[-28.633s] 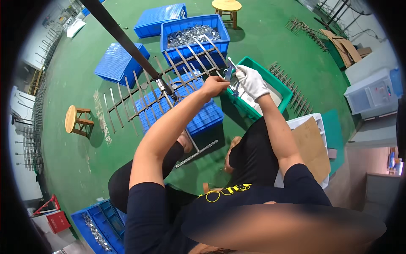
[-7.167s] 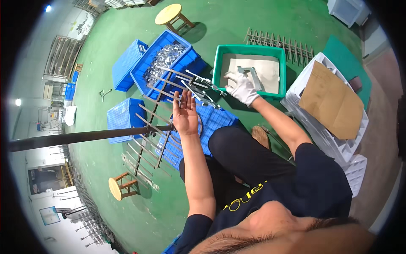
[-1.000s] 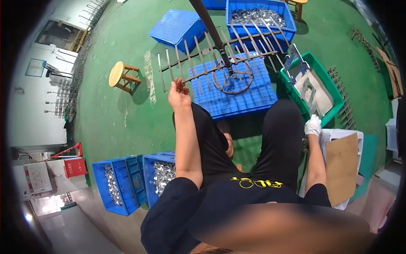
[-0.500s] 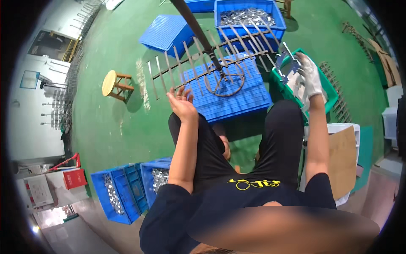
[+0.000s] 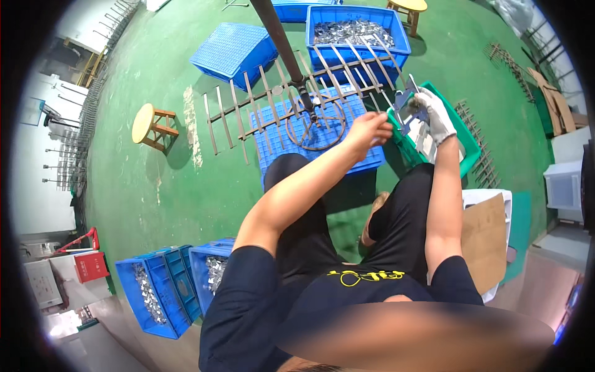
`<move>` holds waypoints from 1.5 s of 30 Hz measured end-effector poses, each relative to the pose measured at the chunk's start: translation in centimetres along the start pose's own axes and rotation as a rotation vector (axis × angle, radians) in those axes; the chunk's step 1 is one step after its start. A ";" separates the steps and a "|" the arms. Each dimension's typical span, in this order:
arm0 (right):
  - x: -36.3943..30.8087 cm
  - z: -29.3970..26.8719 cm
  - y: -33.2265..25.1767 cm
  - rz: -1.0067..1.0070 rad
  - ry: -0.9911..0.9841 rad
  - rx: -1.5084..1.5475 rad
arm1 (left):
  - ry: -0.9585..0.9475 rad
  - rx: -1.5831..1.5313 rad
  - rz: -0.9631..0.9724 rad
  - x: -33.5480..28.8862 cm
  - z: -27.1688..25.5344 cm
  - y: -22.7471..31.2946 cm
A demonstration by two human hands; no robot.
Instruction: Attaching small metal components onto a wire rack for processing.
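Observation:
My right hand (image 5: 436, 115), in a white glove, is closed on several thin, shiny metal brackets (image 5: 409, 109), held over the green bin (image 5: 469, 149). My bare left hand (image 5: 372, 131) reaches across toward those brackets, a little short of them. Its fingers are loosely bent and apart, with nothing seen between them. Beside it stands a metal rack (image 5: 253, 131) with rows of upright prongs, fixed to a dark pole (image 5: 276, 38). Under the rack is an upturned blue crate (image 5: 266, 149). Whitish flat pieces (image 5: 427, 144) lie inside the green bin.
A blue crate of small metal parts (image 5: 356, 54) stands beyond the rack, near another upturned blue crate (image 5: 232, 53). Wooden stools (image 5: 144, 124) stand on the green floor. More parts crates (image 5: 162, 291) are at lower left. Cardboard (image 5: 486, 232) lies at my right.
My left hand has swung right from the rack's left side toward the brackets. My right hand has come slightly lower and left with the brackets. The whole view has shifted a little.

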State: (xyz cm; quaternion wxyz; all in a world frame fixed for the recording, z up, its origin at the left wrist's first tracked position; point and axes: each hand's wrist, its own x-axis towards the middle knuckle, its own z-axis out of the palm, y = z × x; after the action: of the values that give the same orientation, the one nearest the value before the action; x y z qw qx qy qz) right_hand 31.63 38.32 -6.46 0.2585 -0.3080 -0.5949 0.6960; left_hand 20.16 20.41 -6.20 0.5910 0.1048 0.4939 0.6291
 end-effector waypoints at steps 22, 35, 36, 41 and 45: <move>1.9 0.5 -0.4 -0.020 0.008 0.098 | 0.455 0.115 0.684 15.3 7.2 -0.5; 2.9 0.3 0.9 -0.048 0.148 0.264 | 0.358 0.289 0.701 15.8 5.6 -0.4; 2.9 0.3 1.0 -0.052 0.153 0.270 | 0.343 0.295 0.688 15.7 5.5 -0.4; 2.8 -0.2 0.5 -0.042 0.117 0.207 | 0.269 0.202 0.602 15.0 5.8 0.0; 2.6 -0.4 0.1 -0.009 0.078 0.140 | 0.219 0.055 0.526 14.5 6.7 0.2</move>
State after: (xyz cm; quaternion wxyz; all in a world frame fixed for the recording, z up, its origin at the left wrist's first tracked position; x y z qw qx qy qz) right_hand 30.13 40.48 -6.88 0.3055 -0.3134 -0.5356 0.7222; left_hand 20.81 36.11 -9.36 0.3476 0.1768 0.5276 0.7547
